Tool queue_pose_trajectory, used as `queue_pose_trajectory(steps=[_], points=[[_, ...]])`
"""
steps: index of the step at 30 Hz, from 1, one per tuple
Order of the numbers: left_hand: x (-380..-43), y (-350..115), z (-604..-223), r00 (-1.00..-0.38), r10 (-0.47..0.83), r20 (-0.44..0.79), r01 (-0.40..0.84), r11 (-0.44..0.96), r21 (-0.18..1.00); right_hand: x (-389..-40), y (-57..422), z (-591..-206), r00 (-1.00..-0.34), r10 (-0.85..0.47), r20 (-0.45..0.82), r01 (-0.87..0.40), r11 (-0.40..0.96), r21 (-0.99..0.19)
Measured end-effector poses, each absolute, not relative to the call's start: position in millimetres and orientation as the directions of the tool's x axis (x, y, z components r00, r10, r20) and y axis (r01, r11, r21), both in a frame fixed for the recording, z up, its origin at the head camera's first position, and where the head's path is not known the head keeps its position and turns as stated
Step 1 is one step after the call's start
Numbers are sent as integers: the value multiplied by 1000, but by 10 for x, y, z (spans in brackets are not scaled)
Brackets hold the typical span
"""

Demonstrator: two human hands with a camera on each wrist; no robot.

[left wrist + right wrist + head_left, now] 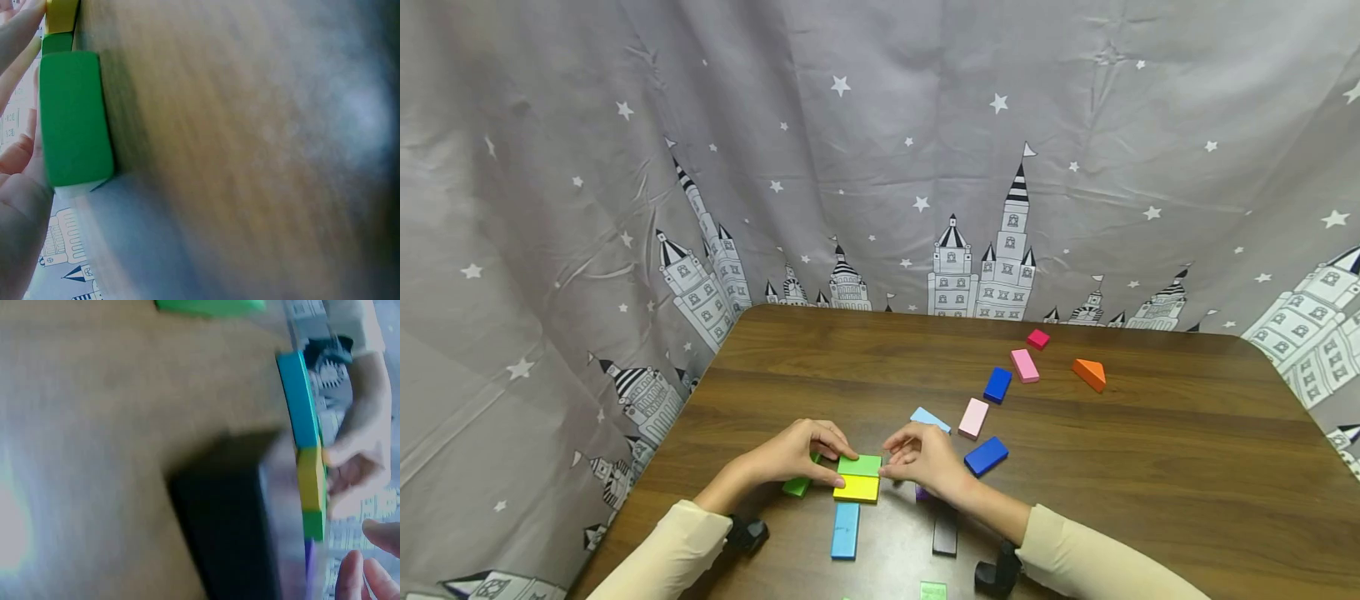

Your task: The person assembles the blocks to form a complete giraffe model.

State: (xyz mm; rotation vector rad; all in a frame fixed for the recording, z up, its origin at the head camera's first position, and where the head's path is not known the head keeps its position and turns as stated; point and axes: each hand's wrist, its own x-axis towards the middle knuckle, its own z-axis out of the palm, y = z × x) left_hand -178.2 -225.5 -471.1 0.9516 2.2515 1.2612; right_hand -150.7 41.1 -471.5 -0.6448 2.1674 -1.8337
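1. Nearest, a light green block (933, 591) sits at five o'clock from the yellow block (856, 489); a black block (946, 537) lies at four o'clock.
2. A sky-blue block (845, 531) extends at six o'clock, end to the yellow block, which meets a bright green block (863, 467) on its twelve o'clock side.
3. At nine to ten o'clock, a person's left hand (801, 450) touches that pair, forefinger on green and thumb on yellow, fingers spread; a dark green block (797, 487) lies partly beneath.
4. At three o'clock, the right hand (928, 460) holds its fingers slightly apart beside the pair; contact cannot be told.
5. Beyond, toward two o'clock, an orange triangular block (1088, 374) and a red block (1038, 338) rest on the counter (775, 367).
6. Behind hangs a castle-print curtain (880, 150).
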Motion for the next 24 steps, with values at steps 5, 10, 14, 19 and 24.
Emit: queue_pose_trajectory(steps=[5,10,14,19,24], points=[[-1783,-2258,-4712,-698,716,-16,363,373,854,-1658,552,-4686,-922,-360,142,-208,152,-966],[-1779,-2258,-4717,-694,720,-2,375,365,852,-1787,683,-4698,-952,-259,161,-222,227,-948],[-1770,-2256,-4710,-698,716,1,371,361,856,-1847,755,-4734,-967,-184,176,-227,311,-923],[-1764,-2249,-4699,-702,712,-5,359,360,861,-1874,805,-4775,-973,-139,183,-222,371,-902],[-1771,-2252,-4707,-698,717,-1,369,360,857,-1878,829,-4786,-974,-132,186,-225,415,-881]])
